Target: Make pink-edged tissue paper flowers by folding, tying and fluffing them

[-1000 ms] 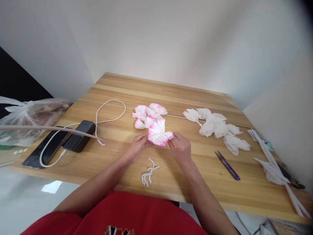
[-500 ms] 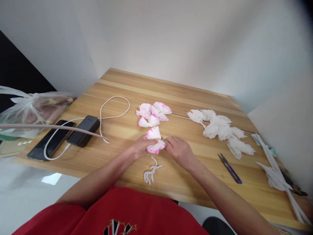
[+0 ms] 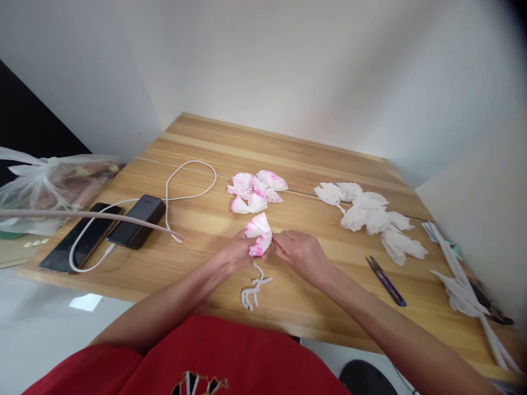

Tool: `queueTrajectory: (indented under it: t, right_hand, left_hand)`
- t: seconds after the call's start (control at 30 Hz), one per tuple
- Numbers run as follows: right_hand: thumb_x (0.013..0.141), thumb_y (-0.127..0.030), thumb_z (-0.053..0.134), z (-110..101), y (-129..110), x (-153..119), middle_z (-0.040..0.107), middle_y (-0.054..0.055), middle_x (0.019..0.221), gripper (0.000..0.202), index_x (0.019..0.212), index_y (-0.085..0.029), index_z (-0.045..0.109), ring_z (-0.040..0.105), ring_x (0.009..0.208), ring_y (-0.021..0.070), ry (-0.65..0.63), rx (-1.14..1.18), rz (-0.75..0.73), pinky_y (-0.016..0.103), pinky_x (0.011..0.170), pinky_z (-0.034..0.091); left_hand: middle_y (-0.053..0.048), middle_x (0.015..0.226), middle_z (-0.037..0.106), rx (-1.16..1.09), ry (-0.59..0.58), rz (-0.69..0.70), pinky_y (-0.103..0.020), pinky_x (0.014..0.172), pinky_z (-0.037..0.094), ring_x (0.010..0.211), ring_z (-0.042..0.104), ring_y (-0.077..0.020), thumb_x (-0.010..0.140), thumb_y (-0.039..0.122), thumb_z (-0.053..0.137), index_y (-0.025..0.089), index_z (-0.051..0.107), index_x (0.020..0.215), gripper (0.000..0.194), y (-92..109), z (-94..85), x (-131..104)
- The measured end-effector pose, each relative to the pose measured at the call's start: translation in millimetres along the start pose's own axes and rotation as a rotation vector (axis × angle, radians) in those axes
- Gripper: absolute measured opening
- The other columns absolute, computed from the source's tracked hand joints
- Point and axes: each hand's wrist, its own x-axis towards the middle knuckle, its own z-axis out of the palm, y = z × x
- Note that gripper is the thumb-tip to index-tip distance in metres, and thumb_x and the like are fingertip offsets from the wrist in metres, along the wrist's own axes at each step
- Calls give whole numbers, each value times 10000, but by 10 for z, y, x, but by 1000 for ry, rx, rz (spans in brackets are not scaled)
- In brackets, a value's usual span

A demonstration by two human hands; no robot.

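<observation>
Between my hands is a pink-edged white tissue-paper flower [image 3: 258, 230], pinched at its middle and fanned out on either side. My left hand [image 3: 237, 249] closes around it from the left, its fingers partly hidden behind the paper. Against the flower's right side, my right hand [image 3: 297, 249] is closed, thumb and fingertips pressed together at the gathered middle; what they pinch is too small to make out. Several short fuzzy white strips [image 3: 253, 291] lie on the table just below my hands. Beyond the held flower sits a cluster of similar pink-edged paper pieces [image 3: 257, 192].
White gathered tissue pieces [image 3: 368, 211] lie to the right, with purple-handled thread snips [image 3: 386, 281] nearer me. White plastic strips [image 3: 461, 285] run along the right edge. On the left are a power bank [image 3: 138, 222], a phone [image 3: 82, 238], a white cable [image 3: 193, 162] and a plastic bag [image 3: 61, 184].
The lower half of the paper flower has folded inward and curled towards its middle. My right hand has shifted slightly left and stays at the flower's gathered side.
</observation>
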Motion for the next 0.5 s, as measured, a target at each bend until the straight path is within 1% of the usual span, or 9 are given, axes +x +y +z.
queueTrajectory:
  t: [0.07, 0.13, 0.17, 0.23, 0.3, 0.4, 0.43, 0.47, 0.5]
  right_hand:
    - [851, -116, 446, -98, -35, 10, 516, -15, 615, 190, 691, -147, 545, 418, 559, 87, -87, 244, 169, 233, 549, 277]
    - [820, -129, 455, -216, -65, 22, 459, -39, 569, 195, 638, -146, 523, 372, 524, 66, -192, 455, 311, 214, 519, 257]
    - [803, -142, 463, -272, -75, 26, 427, -46, 553, 188, 623, -145, 519, 348, 514, 62, -237, 547, 370, 209, 503, 243]
    - [785, -191, 484, -356, -77, 25, 398, -51, 539, 170, 629, -146, 533, 325, 504, 60, -336, 737, 466, 201, 479, 232]
    - [776, -255, 515, -393, -59, 12, 418, -52, 536, 155, 676, -145, 560, 349, 492, 61, -474, 968, 558, 193, 473, 266]
    - [751, -306, 566, -393, -10, -13, 464, -49, 522, 168, 728, -139, 570, 398, 470, 65, -668, 1263, 663, 198, 482, 335]
    - [748, -303, 572, -391, 5, -17, 469, -48, 518, 166, 724, -139, 568, 408, 466, 67, -701, 1306, 660, 202, 487, 351]
    - [757, -303, 569, -393, 18, -19, 476, -44, 520, 171, 713, -138, 565, 421, 471, 70, -705, 1304, 635, 205, 493, 363]
    - [779, -311, 556, -398, 27, -18, 488, -36, 531, 189, 702, -138, 565, 439, 483, 75, -672, 1251, 593, 210, 500, 373]
  left_hand:
    - [0, 562, 540, 201, 10, 98, -203, 474, 366, 483, 458, -95, 587, 318, 804, 111, 569, 636, 317, 44, 3, -51]
    - [-29, 646, 596, 444, 4, 225, -210, 542, 391, 555, 510, -117, 644, 276, 774, 114, 635, 713, 224, 103, -5, -116]
    - [-47, 704, 628, 560, -24, 292, -218, 597, 407, 615, 543, -136, 670, 237, 752, 126, 670, 758, 164, 138, -9, -154]
    - [-74, 776, 663, 761, -137, 383, -238, 717, 415, 718, 582, -168, 708, 168, 706, 163, 720, 815, 108, 215, -7, -236]
    - [-95, 819, 679, 909, -269, 403, -261, 812, 396, 791, 594, -193, 731, 133, 671, 200, 742, 870, 170, 286, 14, -320]
    - [-115, 910, 682, 995, -383, 354, -290, 876, 377, 881, 595, -225, 743, 128, 652, 229, 738, 940, 238, 316, 73, -409]
    - [-114, 911, 681, 975, -380, 336, -289, 867, 385, 882, 597, -228, 731, 131, 662, 224, 738, 929, 231, 294, 94, -419]
    - [-107, 884, 680, 921, -342, 318, -281, 835, 402, 850, 601, -222, 714, 135, 677, 210, 735, 905, 213, 256, 111, -415]
    - [-92, 828, 673, 837, -269, 294, -267, 776, 424, 785, 602, -205, 699, 142, 689, 191, 725, 873, 184, 205, 122, -397]
